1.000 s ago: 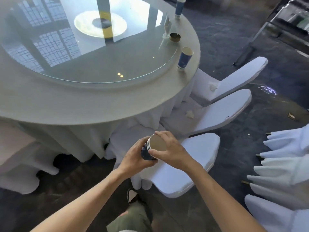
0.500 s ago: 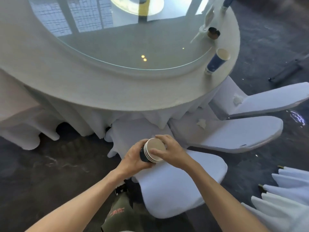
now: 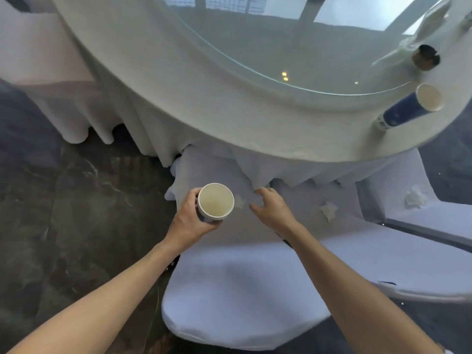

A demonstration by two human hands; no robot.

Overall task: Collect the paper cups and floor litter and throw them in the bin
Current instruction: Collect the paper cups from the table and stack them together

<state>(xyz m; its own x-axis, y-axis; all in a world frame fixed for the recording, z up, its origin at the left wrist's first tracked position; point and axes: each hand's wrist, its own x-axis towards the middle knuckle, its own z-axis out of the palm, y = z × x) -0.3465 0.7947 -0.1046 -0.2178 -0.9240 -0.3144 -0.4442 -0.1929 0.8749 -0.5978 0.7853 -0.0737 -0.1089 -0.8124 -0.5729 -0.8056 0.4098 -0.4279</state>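
My left hand (image 3: 190,221) grips a stack of blue paper cups (image 3: 215,204), its mouth facing up at me. To the right of the stack my right hand (image 3: 272,208) is off it, fingers spread and empty, above a white chair seat. A small crumpled tissue (image 3: 240,201) lies on that seat between my hands. Two more crumpled tissues (image 3: 329,210) (image 3: 415,197) lie on the chair seats further right. A lone blue paper cup (image 3: 408,108) stands on the round table (image 3: 204,103) near its right edge. No bin is in view.
A small dark round dish (image 3: 426,57) and a clear wrapper (image 3: 408,44) sit on the table beyond the cup. Three white-covered chairs (image 3: 242,297) are tucked under the tablecloth in front of me. Dark marbled floor (image 3: 63,213) lies to the left.
My right hand has let go of the cup stack and moved right, opening. The view has closed in on the table and chairs; the left hand still holds the stack.
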